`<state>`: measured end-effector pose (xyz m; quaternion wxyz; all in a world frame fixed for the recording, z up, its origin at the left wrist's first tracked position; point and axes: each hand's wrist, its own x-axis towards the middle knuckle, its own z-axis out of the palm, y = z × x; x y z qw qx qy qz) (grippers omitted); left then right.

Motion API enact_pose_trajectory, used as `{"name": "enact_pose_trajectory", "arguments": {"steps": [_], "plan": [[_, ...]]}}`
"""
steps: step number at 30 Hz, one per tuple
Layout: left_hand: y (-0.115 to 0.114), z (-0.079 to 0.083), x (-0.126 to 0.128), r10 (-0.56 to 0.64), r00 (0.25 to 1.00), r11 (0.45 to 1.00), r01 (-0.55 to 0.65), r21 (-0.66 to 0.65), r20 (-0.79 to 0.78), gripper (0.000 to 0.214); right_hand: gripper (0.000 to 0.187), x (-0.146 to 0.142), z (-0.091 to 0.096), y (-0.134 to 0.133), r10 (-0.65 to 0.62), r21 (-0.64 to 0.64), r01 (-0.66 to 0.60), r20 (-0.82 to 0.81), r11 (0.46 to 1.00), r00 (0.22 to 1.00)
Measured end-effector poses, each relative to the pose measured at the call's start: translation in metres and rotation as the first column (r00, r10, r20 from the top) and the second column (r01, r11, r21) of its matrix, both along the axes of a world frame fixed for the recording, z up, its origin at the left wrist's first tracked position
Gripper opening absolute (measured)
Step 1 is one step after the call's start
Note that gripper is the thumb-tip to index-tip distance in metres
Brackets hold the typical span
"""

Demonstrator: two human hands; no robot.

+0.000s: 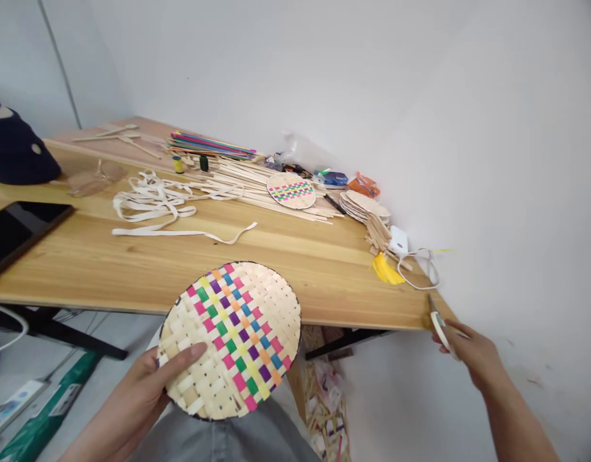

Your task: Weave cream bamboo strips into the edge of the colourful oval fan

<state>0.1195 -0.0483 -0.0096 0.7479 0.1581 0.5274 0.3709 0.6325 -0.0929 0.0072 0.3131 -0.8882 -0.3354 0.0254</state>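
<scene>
From where I stand, the woven disc [230, 340] is over the person's lap, across the near edge of the desk [324, 276], its patterned face turned up. It is nearly round, with a thin dark edging running along its rim. A band of colour crosses it slantwise — pink, green, yellow, purple, orange, blue, then pink again — each strip broken into little checks by pale ones passing over it. On both sides the weave is plain straw colour: broad, glossy strips toward the thumb, and tighter squares pricked with small dark gaps on the far side. A dark fleck shows near the lower edge.

The left hand [148, 382] has its grip closed on the disc, thumb flat on top, the fingers hidden underneath. The right hand [475, 356] grips white-handled scissors [438, 324] by the desk's right end — well apart from the disc.
</scene>
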Motion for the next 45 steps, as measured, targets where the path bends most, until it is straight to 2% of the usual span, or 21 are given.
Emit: {"name": "enact_pose_trajectory", "arguments": {"steps": [1,2,3,4,5,7,9,11,14,17,23,29,33,35,39,45], "plan": [[0.0,-0.001,-0.001,-0.001,1.0,1.0,0.001,0.001,0.009,0.075,0.034,-0.014,-0.005,-0.008,0.021,0.074,-0.014,-0.09,0.997,0.996],[0.001,-0.002,-0.002,-0.003,1.0,1.0,0.003,0.003,0.015,0.075,0.039,-0.029,-0.01,-0.016,0.045,0.315,0.043,-0.266,0.948,0.963],[0.001,-0.003,-0.002,-0.009,1.0,1.0,0.009,0.005,0.017,0.075,0.044,-0.045,-0.014,-0.022,0.146,0.482,0.075,-0.406,0.873,0.902],[0.002,-0.004,-0.002,-0.014,1.0,1.0,0.014,0.005,0.011,0.076,0.045,-0.062,-0.018,-0.027,0.291,0.556,0.053,-0.511,0.829,0.808],[0.002,-0.003,-0.001,-0.013,1.0,1.0,0.013,0.001,-0.001,0.077,0.045,-0.08,-0.022,-0.029,0.408,0.582,0.01,-0.583,0.813,0.703],[0.001,-0.001,0.002,0.006,0.999,1.0,-0.007,-0.01,-0.036,0.08,0.049,-0.115,-0.026,-0.029,0.548,0.599,-0.099,-0.637,0.795,0.542],[-0.001,0.002,0.006,0.027,0.998,1.0,-0.028,-0.013,-0.063,0.084,0.062,-0.147,-0.028,-0.024,0.649,0.588,-0.277,-0.664,0.76,0.371],[-0.004,0.005,0.011,0.041,0.995,0.999,-0.043,-0.014,-0.088,0.086,0.063,-0.176,-0.028,-0.018,0.674,0.55,-0.412,-0.688,0.727,0.27],[-0.007,0.007,0.014,0.064,0.99,0.997,-0.067,-0.024,-0.122,0.083,0.063,-0.206,-0.025,-0.01,0.684,0.522,-0.534,-0.713,0.665,0.155],[-0.008,0.006,0.011,0.067,0.987,0.997,-0.071,-0.02,-0.148,0.084,0.065,-0.221,-0.02,-0.005,0.679,0.494,-0.597,-0.725,0.632,0.118],[-0.008,-0.002,0.005,0.011,0.994,0.999,-0.017,-0.05,-0.112,0.091,0.063,-0.227,-0.013,-0.001,0.669,0.459,-0.629,-0.731,0.627,0.134],[-0.009,-0.006,0.003,-0.014,0.995,0.997,0.006,-0.075,-0.103,0.089,0.056,-0.229,-0.013,-0.001,0.664,0.462,-0.639,-0.74,0.615,0.104],[-0.009,-0.007,-0.002,-0.044,0.995,0.995,0.036,-0.088,-0.089,0.081,0.059,-0.229,-0.013,-0.003,0.663,0.478,-0.636,-0.745,0.607,0.073],[-0.009,-0.006,-0.003,-0.036,0.995,0.996,0.028,-0.082,-0.089,0.077,0.058,-0.229,-0.015,-0.004,0.644,0.467,-0.632,-0.762,0.618,0.067],[-0.009,-0.005,-0.004,-0.054,0.992,0.996,0.045,-0.08,-0.113,0.074,0.048,-0.231,-0.023,-0.007,0.565,0.412,-0.598,-0.821,0.687,0.082],[-0.011,-0.006,-0.003,-0.005,0.991,0.997,-0.005,-0.073,-0.134,0.07,0.049,-0.234,-0.031,-0.011,0.553,0.42,-0.562,-0.829,0.713,0.082]]}}
